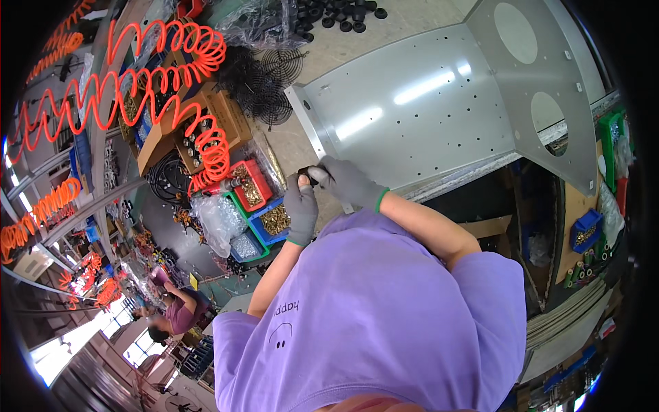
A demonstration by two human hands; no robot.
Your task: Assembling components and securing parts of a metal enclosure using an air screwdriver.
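My left hand (pixel 300 208) and my right hand (pixel 348 182), both in grey gloves with green cuffs, meet in front of my chest. Between their fingertips is a small black part (pixel 305 176), mostly covered, so its kind is unclear. The fingers of both hands are closed around it. Just beyond my right hand lies a large grey sheet-metal panel (pixel 419 113) with small holes, its near left corner close to my fingers. An upright end plate (pixel 532 75) with large round cutouts stands at its right.
Left of my hands are a red bin (pixel 252 187) and a blue bin (pixel 276 221) of brass-coloured fasteners. Orange coiled air hoses (pixel 213 147) hang above cardboard boxes (pixel 223 113). Black wire fan guards (pixel 278 86) and black round rubber pieces (pixel 345 26) lie farther back. Another person (pixel 184 312) sits far left.
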